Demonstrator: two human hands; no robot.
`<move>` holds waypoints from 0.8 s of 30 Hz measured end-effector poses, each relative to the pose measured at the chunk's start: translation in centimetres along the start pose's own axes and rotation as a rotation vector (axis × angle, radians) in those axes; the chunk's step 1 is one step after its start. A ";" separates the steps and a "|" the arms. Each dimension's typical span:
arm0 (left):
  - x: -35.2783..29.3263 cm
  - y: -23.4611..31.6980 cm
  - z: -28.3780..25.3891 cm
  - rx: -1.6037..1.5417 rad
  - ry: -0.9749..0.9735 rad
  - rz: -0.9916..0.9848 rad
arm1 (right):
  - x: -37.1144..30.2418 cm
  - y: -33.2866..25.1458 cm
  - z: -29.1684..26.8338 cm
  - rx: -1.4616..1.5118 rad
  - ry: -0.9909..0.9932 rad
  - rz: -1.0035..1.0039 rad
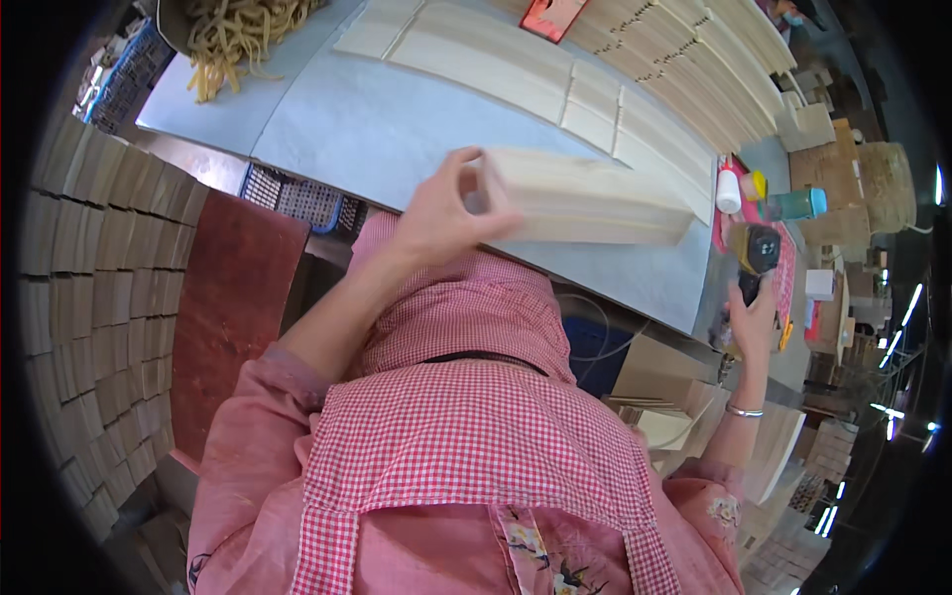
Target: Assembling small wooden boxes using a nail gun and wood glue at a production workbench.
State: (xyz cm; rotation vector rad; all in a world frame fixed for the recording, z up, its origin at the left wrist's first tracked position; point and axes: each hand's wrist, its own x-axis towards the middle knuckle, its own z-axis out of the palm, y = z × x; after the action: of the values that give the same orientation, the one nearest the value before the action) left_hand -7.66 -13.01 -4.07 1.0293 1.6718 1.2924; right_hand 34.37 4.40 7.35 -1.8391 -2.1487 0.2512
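My left hand [446, 210] grips one end of a long, pale wooden box-like piece [600, 198], its thumb and fingers spread around the end. The piece lies tilted above the near edge of the grey-white table [367, 124] and is slightly blurred by motion. Off to the right, my right hand [756, 315] is closed on the black handle of a tool with a dark, yellowish head [759, 248]; its exact kind is hard to make out. Thin pale wooden boards [496, 74] lie in a row behind the held piece.
Stacked wooden strips [674, 59] fill the back right. Rubber-band-like strips [238, 40] spill from a container at back left. A white bottle [728, 188] and a teal-lidded jar [796, 204] stand right. Wooden stacks [99, 297] and a red-brown board [233, 317] are at left.
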 end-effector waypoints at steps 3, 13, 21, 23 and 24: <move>1.6 0.1 -4.4 -0.196 -0.052 -0.301 | 1.5 10.8 2.9 -0.254 0.116 -0.138; 4.4 3.2 -12.5 -0.201 -0.437 -0.817 | 1.9 18.1 7.4 -0.568 0.030 0.166; 5.1 1.7 -10.7 -0.166 0.039 -0.607 | 6.8 -0.4 11.7 0.500 -0.003 -0.235; 5.1 1.5 -10.4 -0.255 0.072 -0.619 | 8.2 -6.1 14.6 0.742 -0.274 -0.215; 5.0 1.4 -10.3 -0.250 0.070 -0.626 | 8.7 -9.1 15.6 0.785 -0.334 -0.123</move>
State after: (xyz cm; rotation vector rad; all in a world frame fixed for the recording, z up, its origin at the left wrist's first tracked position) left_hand -18.76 -11.84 -1.25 0.2719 1.6455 1.0776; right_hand 19.50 12.44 -3.33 -1.2589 -1.9156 1.2400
